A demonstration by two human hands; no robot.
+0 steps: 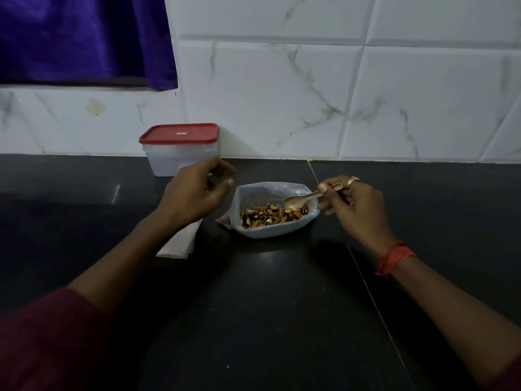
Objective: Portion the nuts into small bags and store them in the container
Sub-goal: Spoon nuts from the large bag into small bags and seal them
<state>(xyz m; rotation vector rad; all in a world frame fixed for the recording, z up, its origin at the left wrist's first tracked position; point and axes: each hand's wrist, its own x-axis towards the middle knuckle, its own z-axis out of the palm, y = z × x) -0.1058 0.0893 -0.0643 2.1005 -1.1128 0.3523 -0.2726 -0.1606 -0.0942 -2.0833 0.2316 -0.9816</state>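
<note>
Right hand (355,204) pinches the handle end of a small pale spoon (298,200) between thumb and curled fingers. The spoon bowl sits low inside the bag mouth, at or just above the nuts; no load in it can be made out. Left hand (194,193) hovers just left of the bag, fingers loosely curled, holding nothing.

The mixed brown, orange and dark nuts (273,215) lie in a clear, open-mouthed plastic bag (270,232) standing on the black stone counter (267,306). A flat stack of thin whitish small bags (179,244) lies under the left wrist. The translucent rectangular container (180,162), red lid (179,134) on, stands well behind, against the white tiled wall.

Assessment: scooping stage, no portion visibly bagged. The soft bag wall is unsupported and would likely collapse under the spoon. Recommend the left hand steady its rim, or pick up and open a small bag close beside it. Modest scoops, carried level.
</note>
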